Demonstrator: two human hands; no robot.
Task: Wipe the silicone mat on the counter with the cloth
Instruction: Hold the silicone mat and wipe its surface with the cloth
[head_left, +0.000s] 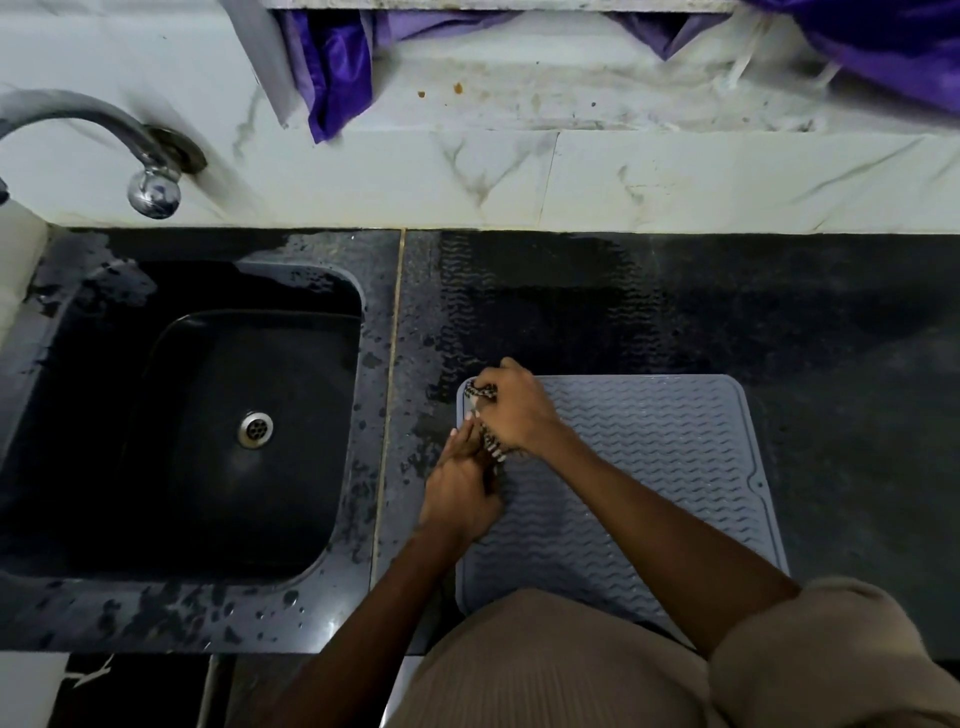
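Observation:
A grey silicone mat (660, 467) with a wavy ridged surface lies flat on the black counter (831, 338), right of the sink. A small dark-and-white patterned cloth (488, 441) is bunched at the mat's far left corner. My right hand (514, 410) is closed over the cloth's upper part at that corner. My left hand (462, 488) sits just below it at the mat's left edge, its fingers pinching the cloth's lower end. Most of the cloth is hidden between the two hands.
A black sink (208, 426) with a metal drain (255, 428) is set into the counter on the left, its rim wet. A chrome tap (145, 166) comes out of the marble wall. Purple fabric (337, 67) hangs from above. The counter behind the mat is wet.

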